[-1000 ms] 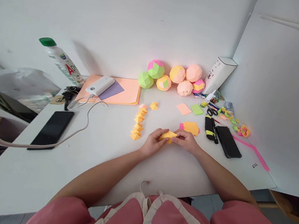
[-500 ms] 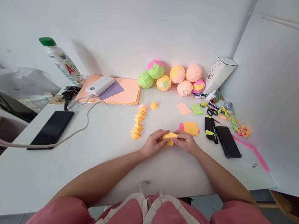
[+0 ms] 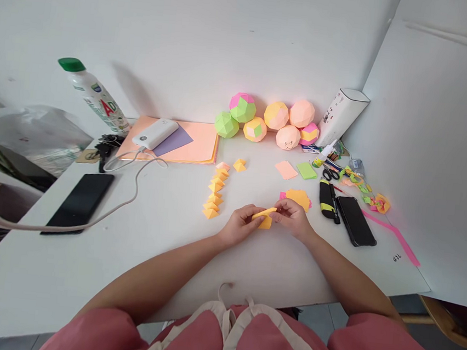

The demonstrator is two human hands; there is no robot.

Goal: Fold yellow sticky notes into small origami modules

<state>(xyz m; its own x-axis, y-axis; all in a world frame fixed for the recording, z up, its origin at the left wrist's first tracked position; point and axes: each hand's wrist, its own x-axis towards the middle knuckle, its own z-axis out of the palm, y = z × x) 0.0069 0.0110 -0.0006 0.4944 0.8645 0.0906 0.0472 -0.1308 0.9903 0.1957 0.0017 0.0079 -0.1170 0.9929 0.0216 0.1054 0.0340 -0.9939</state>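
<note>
Between my hands is a folded piece of orange paper [image 3: 265, 214], held just above the table. My left hand [image 3: 240, 223] pinches its left end, thumb below and fingers behind. At the other end, my right hand [image 3: 292, 219] grips the tip with thumb and forefinger. Another bit of orange paper [image 3: 265, 223] shows below the fold; whether it is joined to it I cannot tell. Left of my hands runs a column of several folded orange paper pieces [image 3: 213, 198], with one more folded piece [image 3: 240, 165] beside its top. An orange paper stack [image 3: 298, 198] lies behind my right hand.
Several paper balls [image 3: 288, 137] rest against the wall. Pink paper [image 3: 286, 170] and green paper [image 3: 307, 170] lie before them. On the right are scissors [image 3: 331, 174], a cutter [image 3: 328, 199] and a phone [image 3: 356, 222]. A cable [image 3: 137, 185], power bank [image 3: 155, 134] and bottle [image 3: 100, 101] are left.
My right hand has drawn slightly up and right along the paper's edge, uncovering its right tip. The folded paper looks narrower, and more orange shows below it. My left hand stays nearly still.
</note>
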